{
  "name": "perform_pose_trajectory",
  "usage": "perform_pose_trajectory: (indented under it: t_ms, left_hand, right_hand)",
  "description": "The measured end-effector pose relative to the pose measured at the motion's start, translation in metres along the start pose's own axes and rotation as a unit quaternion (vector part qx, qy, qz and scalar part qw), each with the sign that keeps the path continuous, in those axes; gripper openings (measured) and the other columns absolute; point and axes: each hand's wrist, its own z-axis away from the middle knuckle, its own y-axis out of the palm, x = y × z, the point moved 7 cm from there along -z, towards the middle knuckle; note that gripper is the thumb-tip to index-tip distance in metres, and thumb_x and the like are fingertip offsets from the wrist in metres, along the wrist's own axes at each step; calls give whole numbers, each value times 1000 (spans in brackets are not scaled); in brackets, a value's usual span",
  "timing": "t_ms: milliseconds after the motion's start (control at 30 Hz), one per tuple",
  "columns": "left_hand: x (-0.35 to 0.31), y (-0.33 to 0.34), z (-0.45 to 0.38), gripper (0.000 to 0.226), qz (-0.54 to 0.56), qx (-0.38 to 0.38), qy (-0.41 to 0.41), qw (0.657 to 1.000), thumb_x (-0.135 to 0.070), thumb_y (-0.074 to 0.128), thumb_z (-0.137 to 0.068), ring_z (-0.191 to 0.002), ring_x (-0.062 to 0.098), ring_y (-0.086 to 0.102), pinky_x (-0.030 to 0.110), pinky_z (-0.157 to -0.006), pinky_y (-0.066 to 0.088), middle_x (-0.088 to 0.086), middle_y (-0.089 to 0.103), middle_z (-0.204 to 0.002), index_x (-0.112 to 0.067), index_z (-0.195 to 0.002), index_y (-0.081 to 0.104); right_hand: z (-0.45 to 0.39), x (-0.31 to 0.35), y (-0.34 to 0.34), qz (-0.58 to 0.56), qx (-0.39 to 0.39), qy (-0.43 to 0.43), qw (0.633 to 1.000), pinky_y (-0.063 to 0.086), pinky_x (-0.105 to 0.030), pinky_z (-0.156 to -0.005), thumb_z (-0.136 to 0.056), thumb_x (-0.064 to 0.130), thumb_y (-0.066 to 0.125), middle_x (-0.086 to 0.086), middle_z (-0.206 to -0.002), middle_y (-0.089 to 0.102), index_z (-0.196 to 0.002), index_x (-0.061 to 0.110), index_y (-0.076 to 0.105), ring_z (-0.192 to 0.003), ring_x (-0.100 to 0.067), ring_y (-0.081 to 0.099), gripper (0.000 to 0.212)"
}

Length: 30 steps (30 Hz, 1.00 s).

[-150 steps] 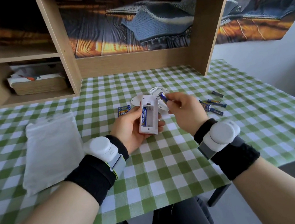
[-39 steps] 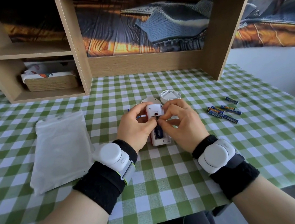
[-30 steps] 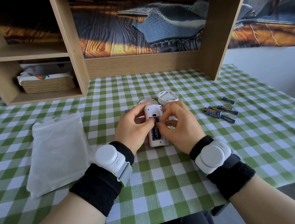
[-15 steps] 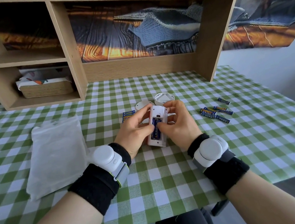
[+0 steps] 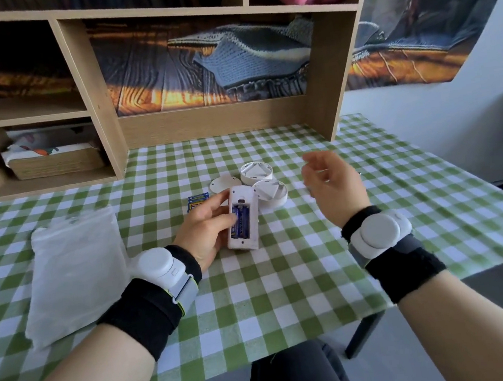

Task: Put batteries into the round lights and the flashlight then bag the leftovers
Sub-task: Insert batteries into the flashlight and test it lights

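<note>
My left hand (image 5: pixel 206 228) holds the white flashlight (image 5: pixel 245 219) on the tablecloth, its battery bay uncovered with blue batteries (image 5: pixel 241 221) inside. My right hand (image 5: pixel 332 185) hovers to the right with fingers apart and nothing in it; it hides the loose batteries behind it. Two round white lights (image 5: pixel 256 172) (image 5: pixel 270 192) lie back side up just beyond the flashlight, with a loose round cover (image 5: pixel 225 183) beside them. A blue battery pack (image 5: pixel 196 200) lies to the flashlight's left. The white bag (image 5: pixel 76 273) lies flat at the left.
A wooden shelf unit (image 5: pixel 319 95) stands at the back of the green checked table (image 5: pixel 285 274), with a woven basket (image 5: pixel 56 162) in its lower left cubby. The table's near edge runs just below my wrists; its right edge drops off at the far right.
My right hand let go of the flashlight and lifted away to the right. The left hand still holds the flashlight, now with both batteries seated in the bay.
</note>
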Motion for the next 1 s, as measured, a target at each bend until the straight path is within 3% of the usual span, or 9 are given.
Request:
perform_pose_trajectory:
  t_ms: [100, 300, 400, 467, 600, 733, 900, 1000]
  left_hand:
    - [-3, 3, 1, 51, 2, -24, -7, 1000, 17, 42, -90, -105, 34, 63, 50, -96, 50, 18, 68, -110, -7, -134, 55]
    - [-7, 33, -7, 47, 17, -30, -27, 999, 12, 42, -93, -106, 35, 62, 57, -100, 45, 21, 66, -118, -10, -132, 58]
    - [-11, 52, -14, 41, 24, -26, -26, 999, 10, 42, -94, -104, 32, 63, 51, -90, 52, 21, 65, -120, -12, -122, 63]
    - [-11, 62, -18, 42, 17, -20, -29, 999, 9, 42, -95, -100, 31, 65, 48, -84, 56, 19, 65, -117, -11, -125, 62]
    - [-9, 76, -29, 46, -6, -25, -36, 999, 10, 43, -94, -104, 34, 64, 56, -96, 50, 23, 64, -121, -7, -135, 56]
    - [-10, 76, -36, 49, -10, -33, -44, 998, 8, 44, -94, -116, 39, 62, 59, -97, 49, 23, 63, -126, -9, -139, 53]
    - [-13, 75, -38, 49, -8, -32, -45, 998, 9, 43, -94, -106, 34, 65, 56, -91, 53, 22, 64, -125, -9, -139, 53]
    - [-13, 70, -39, 49, -6, -35, -42, 998, 9, 43, -94, -106, 35, 64, 57, -92, 52, 22, 64, -124, -9, -139, 53]
  right_hand:
    - [-9, -15, -26, 56, -12, 21, 998, 43, -9, -59, -98, 29, 51, 11, -100, 65, -120, 26, 62, -76, 6, 60, 24]
    - [-28, -50, -39, 208, 27, 20, 978, 50, -30, -74, -98, 28, 52, 1, -107, 69, -108, 23, 72, -91, -19, 62, 23]
    - [-40, -60, -27, 278, 69, 15, 958, 53, -42, -84, -98, 29, 51, -5, -112, 68, -107, 22, 72, -104, -27, 59, 24]
    - [-45, -60, -15, 324, 105, 4, 940, 50, -43, -90, -99, 32, 49, -6, -117, 63, -115, 21, 70, -115, -30, 51, 28]
    - [-54, -65, 2, 424, 138, -26, 895, 45, -41, -93, -101, 38, 45, -9, -118, 58, -113, 19, 69, -115, -32, 45, 33]
    - [-54, -68, 7, 413, 137, -17, 900, 46, -38, -90, -100, 37, 48, -9, -116, 54, -108, 20, 70, -116, -31, 41, 29]
    - [-56, -66, 7, 355, 133, -17, 925, 38, -33, -72, -97, 27, 53, -4, -100, 65, -101, 19, 65, -115, -28, 44, 15]
    - [-57, -65, 11, 349, 137, -20, 927, 34, -31, -73, -97, 25, 53, -3, -100, 66, -106, 18, 64, -113, -27, 46, 16]
